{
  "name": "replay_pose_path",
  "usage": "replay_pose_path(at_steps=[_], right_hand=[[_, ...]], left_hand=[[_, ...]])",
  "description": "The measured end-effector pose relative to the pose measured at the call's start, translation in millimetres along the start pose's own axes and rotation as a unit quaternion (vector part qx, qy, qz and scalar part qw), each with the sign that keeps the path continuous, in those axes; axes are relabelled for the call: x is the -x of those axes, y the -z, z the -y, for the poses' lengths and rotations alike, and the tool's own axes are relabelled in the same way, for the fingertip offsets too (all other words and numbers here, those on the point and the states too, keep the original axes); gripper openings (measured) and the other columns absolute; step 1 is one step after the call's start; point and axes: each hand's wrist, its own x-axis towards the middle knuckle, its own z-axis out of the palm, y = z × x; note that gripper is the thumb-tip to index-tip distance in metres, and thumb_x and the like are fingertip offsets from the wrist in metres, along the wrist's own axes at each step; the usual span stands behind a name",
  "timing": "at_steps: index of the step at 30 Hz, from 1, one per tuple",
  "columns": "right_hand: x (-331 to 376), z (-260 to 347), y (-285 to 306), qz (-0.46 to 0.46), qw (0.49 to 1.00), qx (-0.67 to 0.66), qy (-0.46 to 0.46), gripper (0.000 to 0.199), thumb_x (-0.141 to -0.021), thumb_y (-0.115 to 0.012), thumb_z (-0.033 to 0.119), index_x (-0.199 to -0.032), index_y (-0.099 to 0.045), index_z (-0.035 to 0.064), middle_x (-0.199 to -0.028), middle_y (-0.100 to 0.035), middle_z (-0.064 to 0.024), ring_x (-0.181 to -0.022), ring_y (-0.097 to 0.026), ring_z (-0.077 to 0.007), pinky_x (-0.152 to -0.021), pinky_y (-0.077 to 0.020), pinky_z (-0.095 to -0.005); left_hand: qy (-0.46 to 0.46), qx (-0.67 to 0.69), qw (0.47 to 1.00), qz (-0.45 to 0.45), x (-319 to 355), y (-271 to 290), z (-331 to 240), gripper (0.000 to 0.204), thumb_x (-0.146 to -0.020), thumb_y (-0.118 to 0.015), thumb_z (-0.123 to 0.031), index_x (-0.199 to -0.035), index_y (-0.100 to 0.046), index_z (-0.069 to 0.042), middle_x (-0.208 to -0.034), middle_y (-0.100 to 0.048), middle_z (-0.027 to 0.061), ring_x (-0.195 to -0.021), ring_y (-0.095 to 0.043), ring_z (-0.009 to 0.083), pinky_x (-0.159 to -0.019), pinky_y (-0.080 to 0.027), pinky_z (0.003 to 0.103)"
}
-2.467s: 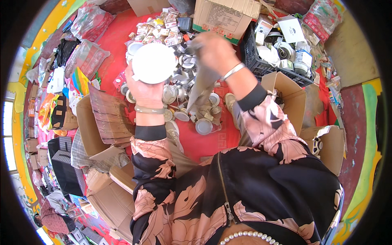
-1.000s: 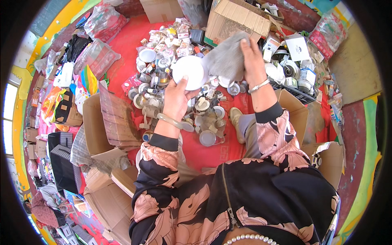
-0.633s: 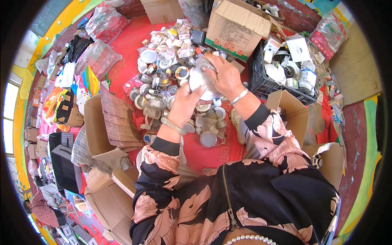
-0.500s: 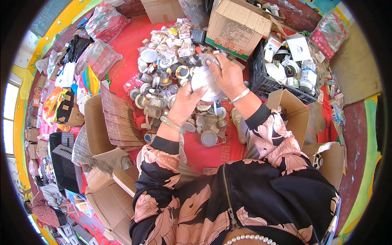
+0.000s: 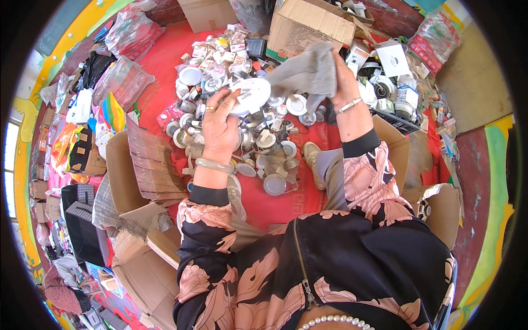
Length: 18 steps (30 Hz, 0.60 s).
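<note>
My left hand (image 5: pixel 221 124) grips the edge of a white round light fitting (image 5: pixel 254 92), its face with a printed label turned upward. In my right hand (image 5: pixel 345 82) a grey cloth (image 5: pixel 305 71) is bunched at one end and stretches toward the fitting. Whether the cloth's loose end touches the fitting cannot be made out. Both hands are over a heap of loose light fittings (image 5: pixel 265 138), mostly white and round, with small boxes (image 5: pixel 237 44) among them at the far side.
A cardboard box (image 5: pixel 308 30) stands beyond the heap, beside a black crate (image 5: pixel 399 123) full of fittings. Open cartons flank me at left (image 5: pixel 124 170) and right (image 5: pixel 393 146). Red floor covering (image 5: pixel 275 212) lies underfoot near my shoes (image 5: pixel 312 165). Plastic bags (image 5: pixel 129 82) lie at far left.
My hands have moved apart: the left to the left with the light fitting, the right to the right and farther out. The cloth, bunched on the fitting before, now hangs stretched from my right hand.
</note>
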Motion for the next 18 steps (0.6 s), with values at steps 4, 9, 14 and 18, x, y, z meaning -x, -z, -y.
replay_pose_path(at_steps=[4,9,14,18], right_hand=[[19,-34,-25,0.095,0.983,0.094,-0.128,0.048,-0.091,-0.049,0.037,-0.122,-0.047,0.0006,-0.116,-0.056,-0.0136,-0.104,-0.056,-0.0246,-0.091,-0.0455,-0.0374],[37,-68,-41,0.123,0.978,0.052,-0.161,0.032,-0.083,-0.063,0.015,-0.108,-0.053,-0.0018,-0.094,-0.063,-0.0117,-0.081,-0.063,-0.0199,-0.069,-0.0524,-0.0347],[47,-60,-51,0.051,0.996,0.020,-0.070,0.021,-0.085,-0.058,0.008,-0.103,-0.055,-0.0017,-0.088,-0.063,-0.0091,-0.074,-0.063,-0.0183,-0.064,-0.0520,-0.0313],[46,-72,-57,-0.012,0.999,0.044,0.029,0.021,-0.087,-0.058,0.014,-0.102,-0.058,-0.0011,-0.085,-0.063,-0.0053,-0.071,-0.059,-0.0136,-0.064,-0.0484,-0.0273]], left_hand=[[-0.029,-0.058,0.998,0.026,0,-4,-4,0.052,-0.069,-0.045,0.018,-0.113,-0.061,-0.005,-0.117,-0.049,0.0133,-0.112,-0.049,0.0266,-0.092,-0.041,0.033],[-0.105,-0.099,0.988,0.052,1,-9,-21,0.057,-0.064,-0.040,0.014,-0.117,-0.057,-0.002,-0.119,-0.046,0.0175,-0.115,-0.045,0.0344,-0.100,-0.034,0.039],[0.086,0.028,0.996,-0.007,3,-13,-25,0.041,-0.077,-0.045,0.006,-0.117,-0.053,0.001,-0.119,-0.050,0.0140,-0.111,-0.048,0.0236,-0.095,-0.038,0.034],[0.265,0.343,0.900,0.037,18,-20,-11,0.032,-0.089,-0.053,-0.015,-0.118,-0.049,0.000,-0.113,-0.054,0.0078,-0.105,-0.049,0.0147,-0.091,-0.039,0.029]])
